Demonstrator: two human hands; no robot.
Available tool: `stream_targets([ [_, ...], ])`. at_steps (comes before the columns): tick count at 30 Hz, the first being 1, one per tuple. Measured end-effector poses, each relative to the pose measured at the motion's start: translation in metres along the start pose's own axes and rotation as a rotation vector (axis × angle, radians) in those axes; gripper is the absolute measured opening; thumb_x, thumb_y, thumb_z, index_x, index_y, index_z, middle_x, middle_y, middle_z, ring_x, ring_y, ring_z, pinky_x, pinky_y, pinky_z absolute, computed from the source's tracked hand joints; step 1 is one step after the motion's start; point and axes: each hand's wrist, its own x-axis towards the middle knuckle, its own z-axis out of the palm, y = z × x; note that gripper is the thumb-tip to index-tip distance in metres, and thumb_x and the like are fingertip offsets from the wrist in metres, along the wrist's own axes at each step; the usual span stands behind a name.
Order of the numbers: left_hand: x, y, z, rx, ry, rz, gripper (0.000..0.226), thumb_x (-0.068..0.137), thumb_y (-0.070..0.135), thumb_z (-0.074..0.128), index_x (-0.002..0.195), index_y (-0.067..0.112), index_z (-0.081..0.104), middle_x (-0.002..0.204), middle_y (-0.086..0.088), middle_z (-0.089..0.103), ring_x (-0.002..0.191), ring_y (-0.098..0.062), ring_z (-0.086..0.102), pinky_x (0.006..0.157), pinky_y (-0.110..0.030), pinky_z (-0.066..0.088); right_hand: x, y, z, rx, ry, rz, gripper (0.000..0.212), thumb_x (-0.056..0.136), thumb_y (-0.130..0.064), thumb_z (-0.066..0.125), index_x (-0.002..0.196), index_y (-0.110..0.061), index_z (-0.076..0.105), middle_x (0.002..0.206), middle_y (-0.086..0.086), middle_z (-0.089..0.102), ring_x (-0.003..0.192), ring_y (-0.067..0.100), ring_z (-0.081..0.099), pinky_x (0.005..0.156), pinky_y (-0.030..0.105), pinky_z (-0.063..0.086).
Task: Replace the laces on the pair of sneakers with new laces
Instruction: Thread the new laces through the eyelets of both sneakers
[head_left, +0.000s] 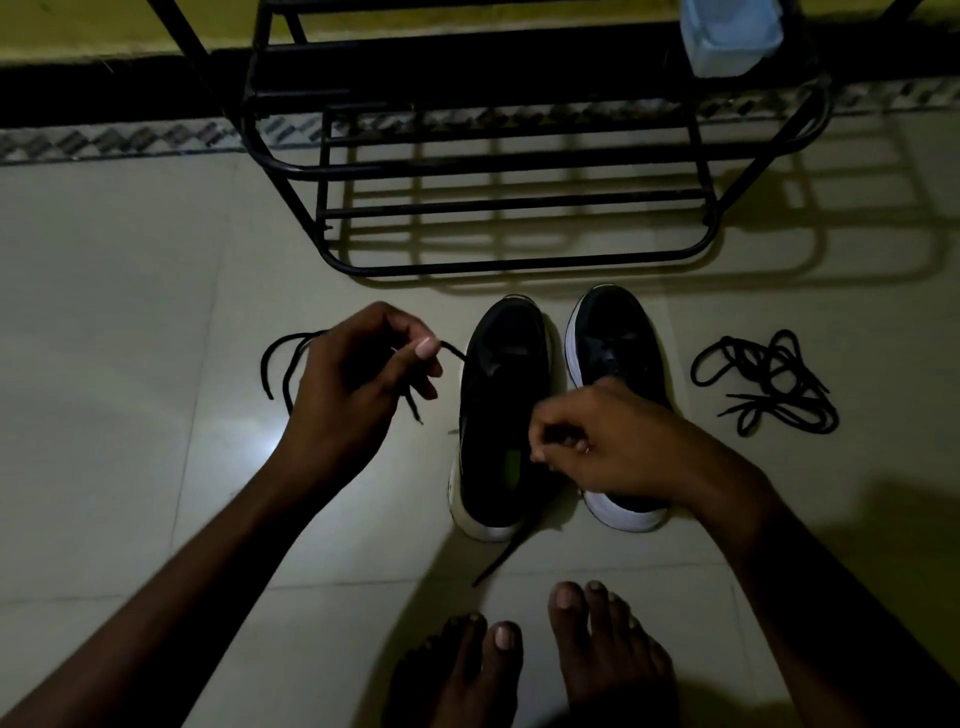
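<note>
Head view: left grip (363, 379) pinching lace (453, 348) beside sneaker (498, 395) on floor (156, 312), right grip (597, 441) curled over it, hold unclear in dimness; could pull lace free if tugged unevenly.

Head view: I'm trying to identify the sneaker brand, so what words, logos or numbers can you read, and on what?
No text is readable anywhere.
Green patch inside the left black white-soled sneaker: possibly a logo, too dark and blurred to read.
Pale blue plastic container on the black metal rack: no lettering visible.
</note>
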Motion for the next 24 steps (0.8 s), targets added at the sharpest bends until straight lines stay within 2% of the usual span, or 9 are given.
stream_targets([
  [1,0.001,0.005,0.001,-0.013,-0.020,0.023,0.010,0.094,0.013,0.066,0.091,0.004,0.066,0.077,-0.009,0.070,0.069,-0.029,0.069,0.068,-0.040,0.055,0.003,-0.001,0.001,0.012,0.132,-0.010,0.005,0.091,-0.018,0.068,0.089,-0.023,0.067,0.083,-0.007,0.071,0.077,0.002,0.067,0.071,0.027,0.057],
  [3,0.005,0.013,0.002,-0.031,-0.065,0.078,0.009,0.092,0.011,0.068,0.090,0.003,0.068,0.076,-0.009,0.069,0.068,-0.029,0.067,0.066,-0.036,0.056,0.014,-0.002,0.004,0.046,0.369,-0.038,0.014,0.088,-0.022,0.073,0.098,-0.023,0.064,0.095,-0.008,0.068,0.086,0.003,0.064,0.074,0.022,0.054],
  [4,0.007,0.016,0.002,-0.035,-0.087,0.105,0.008,0.092,0.009,0.068,0.091,0.001,0.069,0.076,-0.009,0.069,0.068,-0.029,0.066,0.066,-0.036,0.056,0.021,-0.004,0.004,0.061,0.411,-0.051,0.027,0.085,-0.024,0.076,0.110,-0.024,0.064,0.108,-0.008,0.067,0.096,0.003,0.062,0.080,0.020,0.052],
  [6,0.012,0.016,0.003,-0.024,-0.109,0.142,0.007,0.093,0.006,0.068,0.092,-0.001,0.069,0.077,-0.009,0.069,0.069,-0.029,0.067,0.066,-0.036,0.056,0.031,-0.009,0.004,0.119,0.337,-0.070,0.047,0.084,-0.024,0.078,0.127,-0.026,0.062,0.124,-0.011,0.065,0.113,0.004,0.060,0.095,0.021,0.051],
  [9,0.024,0.002,0.000,0.016,-0.070,0.103,0.007,0.093,0.006,0.069,0.095,0.000,0.070,0.078,-0.007,0.070,0.067,-0.025,0.067,0.064,-0.032,0.054,0.042,-0.015,0.000,0.379,0.246,-0.098,0.028,0.087,-0.011,0.075,0.115,-0.015,0.071,0.103,-0.003,0.075,0.098,0.007,0.071,0.094,0.027,0.055],
  [12,0.034,-0.028,-0.011,0.157,-0.033,0.040,0.006,0.091,0.012,0.073,0.095,0.008,0.075,0.078,-0.001,0.072,0.065,-0.017,0.067,0.062,-0.023,0.051,0.047,-0.016,-0.005,0.685,0.395,-0.126,0.023,0.089,0.003,0.069,0.111,-0.003,0.069,0.079,0.008,0.073,0.078,0.019,0.072,0.082,0.031,0.056],
  [16,0.031,-0.068,-0.026,0.308,-0.066,-0.033,0.014,0.092,0.000,0.068,0.101,0.007,0.077,0.082,-0.002,0.072,0.065,-0.005,0.067,0.061,-0.017,0.051,0.047,-0.013,-0.016,1.064,0.500,-0.043,0.017,0.092,0.006,0.062,0.104,-0.006,0.065,0.080,0.013,0.069,0.081,0.026,0.067,0.084,0.041,0.054],
  [20,0.029,-0.096,-0.037,0.316,-0.028,-0.222,0.039,0.089,-0.022,0.053,0.090,0.011,0.074,0.074,0.004,0.072,0.058,-0.005,0.064,0.055,-0.021,0.049,0.052,-0.002,-0.020,0.963,0.568,-0.007,0.020,0.092,0.006,0.061,0.096,-0.011,0.072,0.094,0.011,0.076,0.093,0.027,0.072,0.087,0.040,0.055],
  [24,0.023,-0.100,-0.034,0.449,0.038,-0.256,0.020,0.088,-0.009,0.069,0.094,0.009,0.074,0.084,-0.005,0.074,0.065,-0.014,0.070,0.057,-0.011,0.052,0.058,0.003,-0.021,0.754,0.635,0.018,0.026,0.092,0.005,0.061,0.096,-0.018,0.073,0.101,0.004,0.077,0.100,0.018,0.073,0.082,0.031,0.057],
])
